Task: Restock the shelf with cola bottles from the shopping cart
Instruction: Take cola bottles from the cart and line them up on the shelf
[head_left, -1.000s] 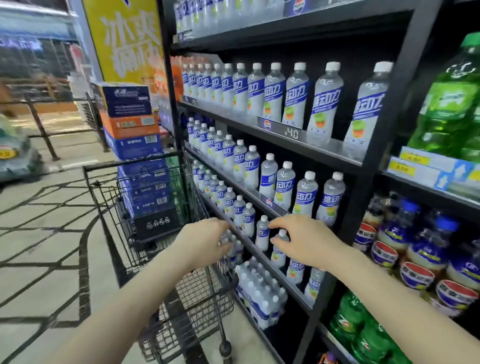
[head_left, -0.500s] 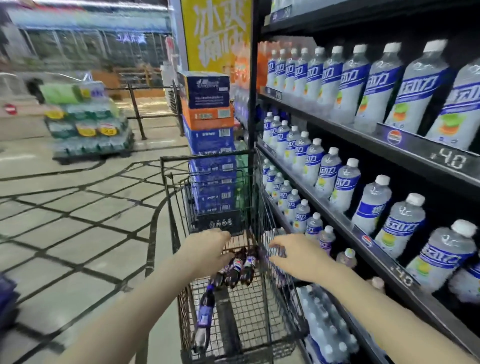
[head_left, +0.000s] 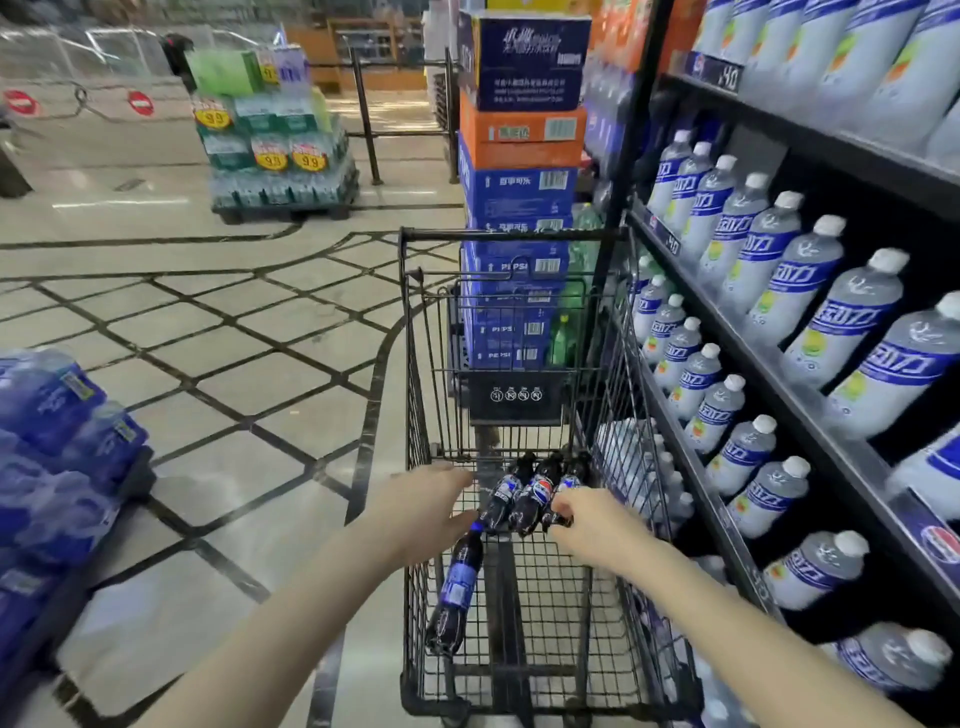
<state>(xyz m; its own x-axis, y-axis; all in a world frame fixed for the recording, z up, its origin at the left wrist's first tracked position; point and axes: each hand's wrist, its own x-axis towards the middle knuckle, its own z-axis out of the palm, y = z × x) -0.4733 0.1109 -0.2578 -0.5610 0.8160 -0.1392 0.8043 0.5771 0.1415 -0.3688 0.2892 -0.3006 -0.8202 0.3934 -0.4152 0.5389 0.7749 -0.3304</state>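
Black wire shopping cart stands parallel to the black metal shelf unit, its right wall just beside the shelf edge. Inside the cart lie four dark plastic cola bottles with blue-and-red labels: three side by side on the cart floor toward the far end, caps pointing away — one more cola bottle lies along the left wall, nearer the camera end. Left hand reaches over the left wall into the cart, fingers extended and loosely spread, tips near the leftmost of the three bottles; contact cannot be told. Right hand reaches in from the right, fingers curled at the base of the rightmost bottle of the three — whether it actually grips cannot be told. Shelf rows carry pale translucent drink bottles with white caps and blue labels, standing upright in tilted rows. Beyond the cart's far end, a stack of blue and orange cardboard cartons. Shrink-wrapped blue bottle packs sit at left on the patterned tile floor.
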